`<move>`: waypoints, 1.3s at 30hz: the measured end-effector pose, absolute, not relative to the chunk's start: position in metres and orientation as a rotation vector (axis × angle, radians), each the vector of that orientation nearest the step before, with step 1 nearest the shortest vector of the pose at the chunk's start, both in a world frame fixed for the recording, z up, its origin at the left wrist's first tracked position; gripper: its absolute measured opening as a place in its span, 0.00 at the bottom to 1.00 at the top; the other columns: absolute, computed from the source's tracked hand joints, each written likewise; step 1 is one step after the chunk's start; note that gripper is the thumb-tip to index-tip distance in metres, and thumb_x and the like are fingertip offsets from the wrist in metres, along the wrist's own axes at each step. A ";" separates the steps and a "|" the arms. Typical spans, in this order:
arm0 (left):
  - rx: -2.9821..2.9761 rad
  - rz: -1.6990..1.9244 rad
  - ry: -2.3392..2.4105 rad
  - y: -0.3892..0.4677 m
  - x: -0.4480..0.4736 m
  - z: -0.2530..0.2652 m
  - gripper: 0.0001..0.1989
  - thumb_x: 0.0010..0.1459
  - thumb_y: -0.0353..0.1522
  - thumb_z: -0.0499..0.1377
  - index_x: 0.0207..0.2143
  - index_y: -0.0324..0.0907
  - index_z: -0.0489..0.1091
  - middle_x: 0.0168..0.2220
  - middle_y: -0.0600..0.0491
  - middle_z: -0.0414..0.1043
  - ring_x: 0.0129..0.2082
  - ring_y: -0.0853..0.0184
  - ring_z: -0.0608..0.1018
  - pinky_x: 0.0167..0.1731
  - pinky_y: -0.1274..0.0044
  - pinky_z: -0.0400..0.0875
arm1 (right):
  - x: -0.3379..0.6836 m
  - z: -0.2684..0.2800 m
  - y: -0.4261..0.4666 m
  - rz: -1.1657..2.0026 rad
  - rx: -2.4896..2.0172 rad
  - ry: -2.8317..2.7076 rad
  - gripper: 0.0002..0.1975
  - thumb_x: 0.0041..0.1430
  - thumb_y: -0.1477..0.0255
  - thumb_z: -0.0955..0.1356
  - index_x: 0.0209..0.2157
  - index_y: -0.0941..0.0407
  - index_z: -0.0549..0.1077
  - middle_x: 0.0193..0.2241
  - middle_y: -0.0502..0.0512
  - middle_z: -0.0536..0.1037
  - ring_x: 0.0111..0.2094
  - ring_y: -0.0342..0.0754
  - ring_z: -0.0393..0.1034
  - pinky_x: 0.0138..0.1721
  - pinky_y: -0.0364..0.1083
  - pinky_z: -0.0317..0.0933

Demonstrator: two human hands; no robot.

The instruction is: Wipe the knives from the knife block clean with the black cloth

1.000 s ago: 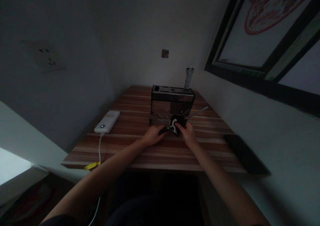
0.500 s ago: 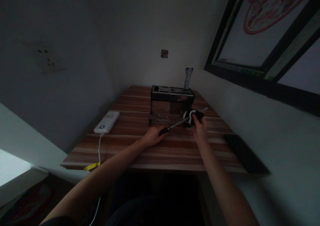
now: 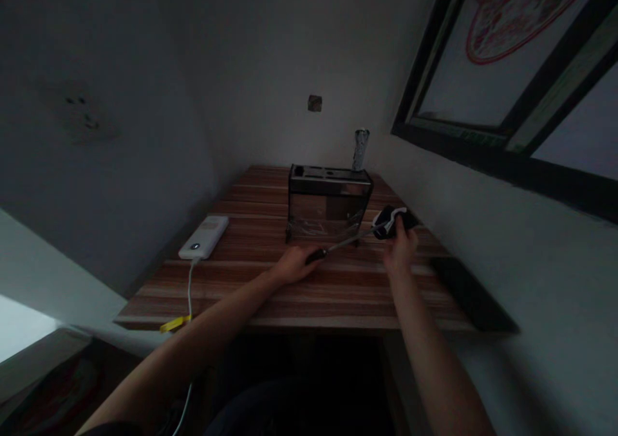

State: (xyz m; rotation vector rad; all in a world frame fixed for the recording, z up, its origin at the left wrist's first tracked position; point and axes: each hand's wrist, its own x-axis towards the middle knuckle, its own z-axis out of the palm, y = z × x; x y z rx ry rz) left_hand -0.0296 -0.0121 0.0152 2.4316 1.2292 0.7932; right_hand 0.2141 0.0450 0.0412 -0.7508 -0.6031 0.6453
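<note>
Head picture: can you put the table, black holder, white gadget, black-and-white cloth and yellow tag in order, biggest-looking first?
1. Table
2. Black holder
3. White gadget and black-and-white cloth: too alike to rank; the right hand hides part of the cloth
4. Yellow tag

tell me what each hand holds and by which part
Left hand: a thin tool, by its dark handle. Right hand: a dark cloth, held beside its white strip.
</note>
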 end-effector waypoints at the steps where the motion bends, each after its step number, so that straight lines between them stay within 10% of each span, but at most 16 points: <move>1: 2.433 0.794 1.232 -0.012 -0.030 0.015 0.16 0.57 0.36 0.53 0.48 0.42 0.66 0.42 0.50 0.74 0.41 0.64 0.76 0.40 0.76 0.68 | 0.214 0.041 0.045 0.644 -0.747 -0.613 0.18 0.43 0.63 0.71 0.36 0.57 0.73 0.37 0.52 0.77 0.39 0.46 0.72 0.41 0.46 0.65; 39: 2.482 0.748 1.313 -0.009 -0.034 0.011 0.18 0.56 0.33 0.53 0.50 0.42 0.63 0.43 0.48 0.73 0.42 0.62 0.75 0.42 0.74 0.68 | 0.153 0.004 0.020 1.162 -1.001 -1.406 0.19 0.35 0.65 0.74 0.33 0.58 0.75 0.32 0.54 0.79 0.34 0.50 0.72 0.38 0.49 0.65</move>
